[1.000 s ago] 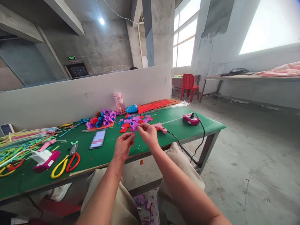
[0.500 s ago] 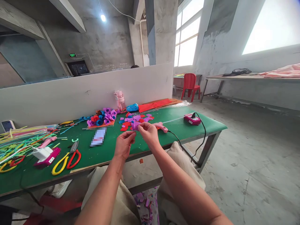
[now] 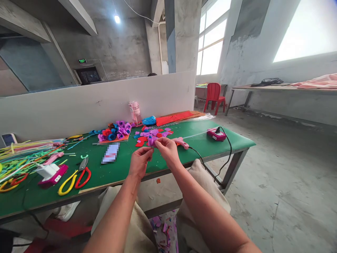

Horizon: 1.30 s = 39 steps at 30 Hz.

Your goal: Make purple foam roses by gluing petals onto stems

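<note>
Pinching a purple flower (image 3: 152, 141) over a green table (image 3: 105, 174)

My right hand (image 3: 167, 149) is grasping the flower by its side, and my left hand (image 3: 139, 162) is gripping it at the foot, the exact hold being too small to make out. The flower is hovering over the table, just in front of scattered purple, red and blue pieces (image 3: 154, 132). Beside my right hand a pink glue gun (image 3: 180, 142) is lying, and a magenta power box (image 3: 216, 135) is sitting near the right end. To the left, a blurred phone (image 3: 110, 153) is lying flat, cutters (image 3: 84, 163) are resting near the front edge, and coloured strips (image 3: 31, 151) are covering the far end. Behind the phone a bunch of flowers (image 3: 113, 132) is spreading, and a pink bottle (image 3: 135, 111) is standing just before a white partition (image 3: 163, 89).

Past the partition, a lamp (image 3: 117, 19) is glowing against a grey concrete wall (image 3: 129, 47). To the right, daylight is filling a tall window (image 3: 212, 52), a red chair (image 3: 213, 92) is standing on the concrete floor (image 3: 276, 165), and pink cloth (image 3: 319, 82) is lying on a second table (image 3: 259, 87). Purple scraps (image 3: 165, 228) are littering the floor below.
</note>
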Motion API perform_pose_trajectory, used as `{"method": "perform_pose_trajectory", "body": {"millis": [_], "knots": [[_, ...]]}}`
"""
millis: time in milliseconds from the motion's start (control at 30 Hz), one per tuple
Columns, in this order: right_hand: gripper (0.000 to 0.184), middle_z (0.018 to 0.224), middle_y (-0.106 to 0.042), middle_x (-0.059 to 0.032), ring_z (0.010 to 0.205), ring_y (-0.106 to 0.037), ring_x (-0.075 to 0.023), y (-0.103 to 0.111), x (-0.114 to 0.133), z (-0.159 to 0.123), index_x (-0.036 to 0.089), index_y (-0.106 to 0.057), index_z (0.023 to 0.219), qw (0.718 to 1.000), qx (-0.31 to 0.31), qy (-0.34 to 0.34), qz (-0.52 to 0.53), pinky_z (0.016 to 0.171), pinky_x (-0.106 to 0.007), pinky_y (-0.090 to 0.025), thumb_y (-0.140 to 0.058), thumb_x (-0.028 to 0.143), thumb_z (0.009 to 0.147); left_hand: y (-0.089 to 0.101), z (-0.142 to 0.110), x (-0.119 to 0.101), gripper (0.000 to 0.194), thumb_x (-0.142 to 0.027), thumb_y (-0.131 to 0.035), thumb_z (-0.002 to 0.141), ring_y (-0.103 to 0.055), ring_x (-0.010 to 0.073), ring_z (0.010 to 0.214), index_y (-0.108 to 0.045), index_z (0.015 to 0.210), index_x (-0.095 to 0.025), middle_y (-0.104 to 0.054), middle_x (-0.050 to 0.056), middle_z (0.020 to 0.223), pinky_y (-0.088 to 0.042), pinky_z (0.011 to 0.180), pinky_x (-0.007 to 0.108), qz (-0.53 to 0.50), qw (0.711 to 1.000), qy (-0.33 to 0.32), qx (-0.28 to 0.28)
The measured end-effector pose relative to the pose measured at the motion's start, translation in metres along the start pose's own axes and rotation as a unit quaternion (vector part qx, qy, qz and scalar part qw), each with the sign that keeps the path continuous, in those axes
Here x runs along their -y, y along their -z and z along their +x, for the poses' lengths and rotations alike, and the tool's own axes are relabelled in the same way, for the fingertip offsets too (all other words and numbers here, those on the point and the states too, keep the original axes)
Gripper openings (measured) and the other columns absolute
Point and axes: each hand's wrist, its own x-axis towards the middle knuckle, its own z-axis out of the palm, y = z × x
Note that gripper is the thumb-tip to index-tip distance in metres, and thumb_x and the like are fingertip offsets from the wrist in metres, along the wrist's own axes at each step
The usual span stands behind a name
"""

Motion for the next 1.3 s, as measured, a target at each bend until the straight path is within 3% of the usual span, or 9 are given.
{"method": "perform_pose_trajectory", "body": {"millis": [1300], "knots": [[0.012,0.062,-0.055,0.0029,0.059,-0.048,-0.0108,0.0016,0.0070,-0.0010,0.016,-0.058,0.066,0.997,0.044,-0.007,0.059,0.058,-0.023,-0.037,-0.055,0.027,0.069,-0.0016,-0.0017,-0.0018,0.022,-0.029,-0.081,0.049,-0.044,0.0059,0.043,-0.069,0.062,-0.015,-0.055,-0.003,0.048,-0.031,0.045,0.021,0.013,1.000,-0.001,0.007]]}}
